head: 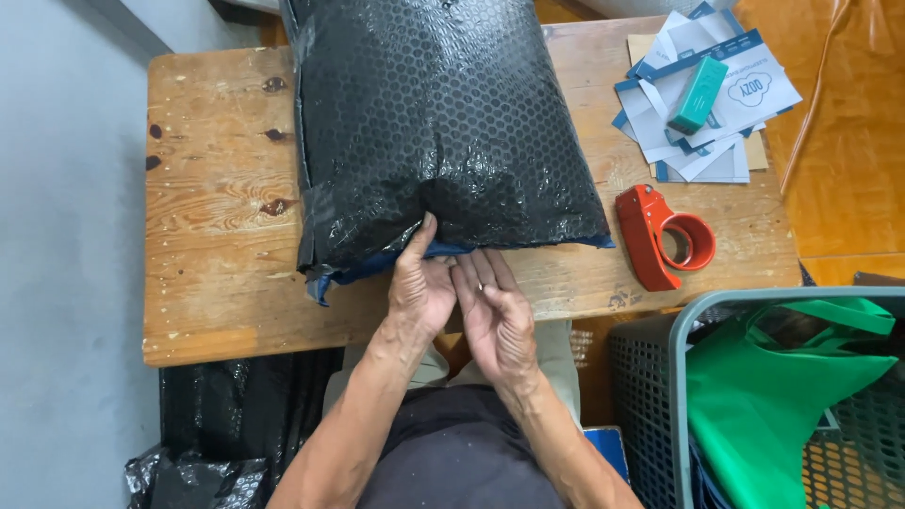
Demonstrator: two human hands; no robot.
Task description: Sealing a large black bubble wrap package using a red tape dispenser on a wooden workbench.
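Two bare hands met at the desk's (217, 283) near edge, the left hand (421, 287) open with its thumb touching a black bubble-wrapped parcel (438, 123) lying mid-desk, the right hand (495, 316) open-palmed beside it, holding nothing, while a red tape dispenser (660, 236) sat toward the right edge.

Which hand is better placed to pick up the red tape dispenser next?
Probably the right hand: the red plastic tape dispenser lies on its side of the wooden table, with bare wood between them. The left hand touches the black bubble-wrap parcel at its near edge.
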